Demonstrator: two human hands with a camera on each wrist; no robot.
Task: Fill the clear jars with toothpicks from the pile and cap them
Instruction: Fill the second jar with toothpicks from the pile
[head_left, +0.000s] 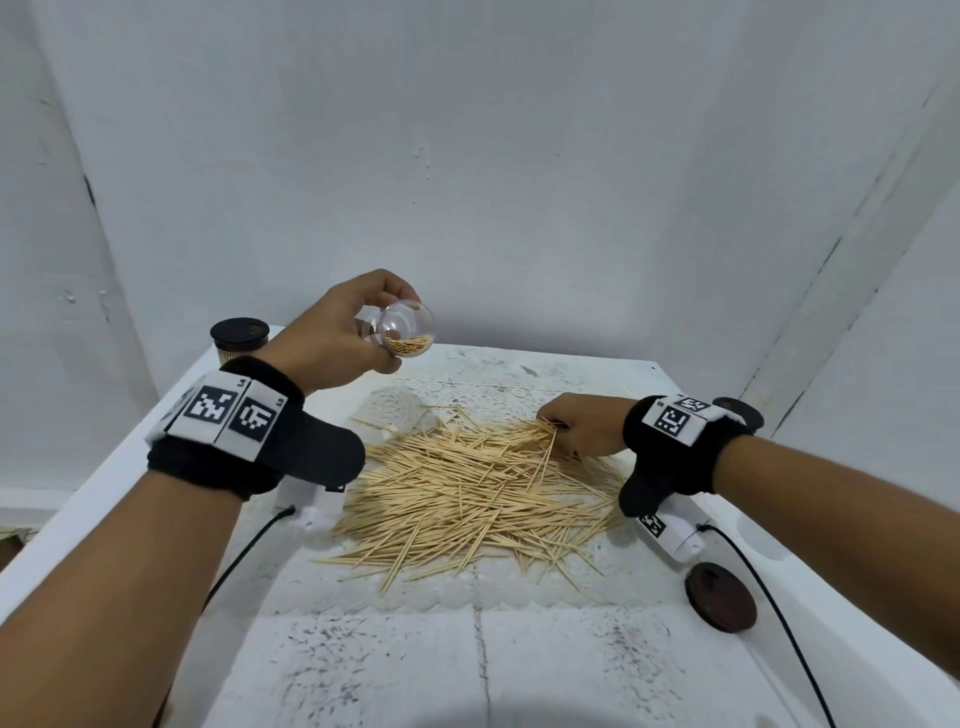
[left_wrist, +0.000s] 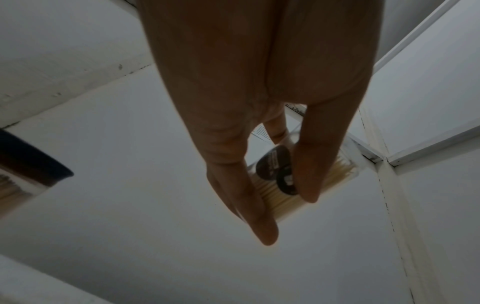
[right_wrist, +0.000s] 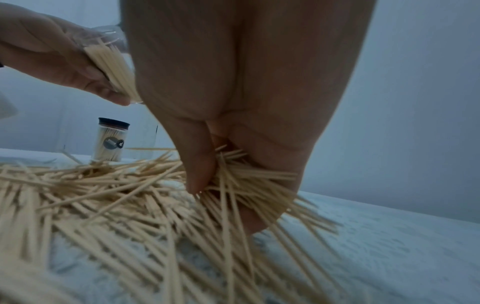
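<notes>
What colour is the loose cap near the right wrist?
Dark brown, almost black; the loose cap shows best in the head view.

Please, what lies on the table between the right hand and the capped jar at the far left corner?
In the head view, toothpicks and a lace mat lie between the right hand and the capped jar.

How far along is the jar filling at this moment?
Done: one capped jar of toothpicks stands at the table's far left. In hand: the left hand holds an open jar, partly filled, while the right hand pinches toothpicks from the pile. Left: much of the pile, and a loose cap.
</notes>
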